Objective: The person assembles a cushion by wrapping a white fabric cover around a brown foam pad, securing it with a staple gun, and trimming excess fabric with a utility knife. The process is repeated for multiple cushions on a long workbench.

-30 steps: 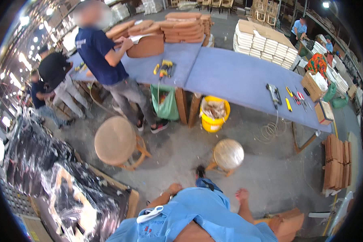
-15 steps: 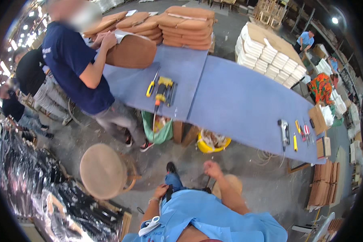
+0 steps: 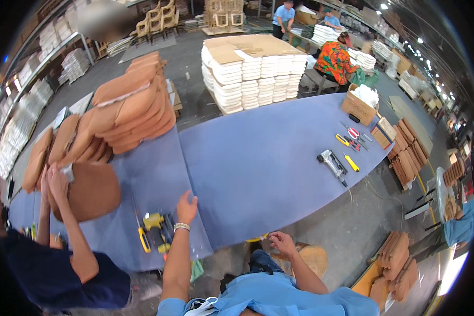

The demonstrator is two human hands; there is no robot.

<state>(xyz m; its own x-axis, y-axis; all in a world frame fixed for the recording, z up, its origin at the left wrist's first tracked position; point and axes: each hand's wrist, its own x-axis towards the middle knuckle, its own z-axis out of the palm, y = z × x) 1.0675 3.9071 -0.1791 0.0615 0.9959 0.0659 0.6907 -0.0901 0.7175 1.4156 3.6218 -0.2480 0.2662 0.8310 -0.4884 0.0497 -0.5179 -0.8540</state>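
My left hand (image 3: 186, 207) reaches over the blue-covered table (image 3: 237, 152), fingers apart and holding nothing. Just left of its wrist lies a yellow and black staple gun (image 3: 156, 229), with a yellow-handled screwdriver (image 3: 144, 240) beside it. My right hand (image 3: 283, 244) is in front of my body near the table's front edge, its fingers curled; whether anything is in them is hidden. To the left, a co-worker's hands (image 3: 57, 181) grip a brown seat cushion (image 3: 94, 192) at its edge.
Brown cushions (image 3: 131, 113) are piled on the table's far left. A silver staple gun (image 3: 332, 164), a yellow cutter (image 3: 352, 163) and pliers (image 3: 347, 141) lie at the right, near a cardboard box (image 3: 359, 107). Beyond the table stand white stacks (image 3: 253, 76); a round stool (image 3: 310, 258) is beside me.
My view has swung to the right and nearer the table. My left hand has risen from beside my body to over the table; my right hand stays in front of my body.
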